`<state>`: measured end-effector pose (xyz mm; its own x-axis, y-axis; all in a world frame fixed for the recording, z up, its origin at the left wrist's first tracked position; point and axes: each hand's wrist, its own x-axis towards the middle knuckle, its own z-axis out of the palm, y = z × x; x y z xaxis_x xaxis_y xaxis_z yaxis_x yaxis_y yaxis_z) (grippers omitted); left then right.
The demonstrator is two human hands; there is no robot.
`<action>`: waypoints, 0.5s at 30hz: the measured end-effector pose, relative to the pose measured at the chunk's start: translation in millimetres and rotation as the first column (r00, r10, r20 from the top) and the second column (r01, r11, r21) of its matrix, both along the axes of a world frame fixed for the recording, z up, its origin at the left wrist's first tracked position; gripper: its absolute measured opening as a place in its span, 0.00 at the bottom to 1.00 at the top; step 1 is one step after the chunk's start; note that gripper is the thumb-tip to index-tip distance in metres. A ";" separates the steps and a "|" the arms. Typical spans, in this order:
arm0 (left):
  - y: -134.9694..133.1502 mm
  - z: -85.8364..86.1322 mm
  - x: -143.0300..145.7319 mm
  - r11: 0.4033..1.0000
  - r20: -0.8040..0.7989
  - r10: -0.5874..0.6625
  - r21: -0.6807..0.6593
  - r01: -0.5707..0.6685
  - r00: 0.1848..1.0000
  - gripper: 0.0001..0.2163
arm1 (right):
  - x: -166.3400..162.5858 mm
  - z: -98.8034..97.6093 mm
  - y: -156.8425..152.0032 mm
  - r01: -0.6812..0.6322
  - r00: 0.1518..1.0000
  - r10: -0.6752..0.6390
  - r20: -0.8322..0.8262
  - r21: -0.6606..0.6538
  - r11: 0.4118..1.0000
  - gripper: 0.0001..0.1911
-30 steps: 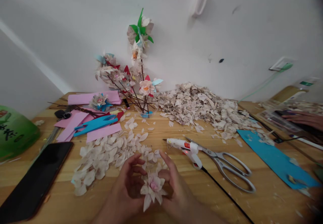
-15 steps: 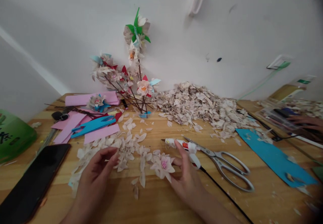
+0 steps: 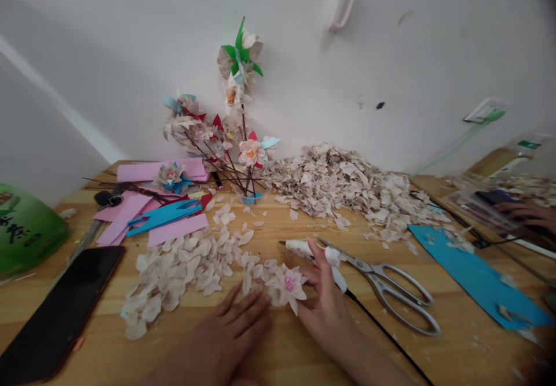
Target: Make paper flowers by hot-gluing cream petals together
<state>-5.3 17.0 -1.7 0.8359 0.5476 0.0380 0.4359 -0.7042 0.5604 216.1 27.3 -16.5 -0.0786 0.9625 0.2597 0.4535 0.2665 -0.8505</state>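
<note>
Between the thumb and fingers of my right hand (image 3: 328, 313) is a white handmade flower (image 3: 287, 284) with a pink centre. My left hand (image 3: 234, 331) lies palm down on the wood, fingers stretched out toward the flower, slightly blurred. Loose pale petals (image 3: 186, 267) spread beyond my left hand, and a few reach the flower's left side. Just past my right hand lies a white glue gun (image 3: 299, 247) with a black cord. Silver-handled scissors (image 3: 386, 284) rest to the right of it.
Flowers on stems (image 3: 252, 151) stand at the back beside a heap of dried petals (image 3: 334, 177). Pink paper (image 3: 160, 170), blue paper strips (image 3: 167, 215) and a phone (image 3: 65, 310) lie left. At right are a blue sheet (image 3: 473, 276) and another person's hand (image 3: 532, 212).
My left hand has moved right and down, from above the petals to flat on the table near the flower. The right hand still holds the flower. The view has shifted slightly.
</note>
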 end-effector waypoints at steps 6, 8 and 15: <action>21.2 -3.3 -0.9 0.935 -0.048 0.291 0.227 -0.273 0.955 0.29 | 0.0 5.2 -0.5 0.017 1.000 -0.017 -0.015 -0.034 0.999 0.44; 23.4 -2.0 4.1 0.907 -0.025 0.342 0.271 -0.322 0.939 0.24 | -0.1 6.0 -0.7 0.021 0.998 -0.023 -0.060 -0.029 0.999 0.42; 15.6 -6.0 45.4 0.976 0.112 0.064 0.202 -0.085 0.992 0.28 | 0.1 4.3 0.2 0.181 0.970 -0.179 -0.164 0.000 0.983 0.41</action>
<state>40.2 32.6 -7.7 0.7784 0.5794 0.2415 0.4381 -0.7769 0.4522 216.3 27.5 -12.2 0.1399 0.9530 0.2686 0.3511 0.2059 -0.9134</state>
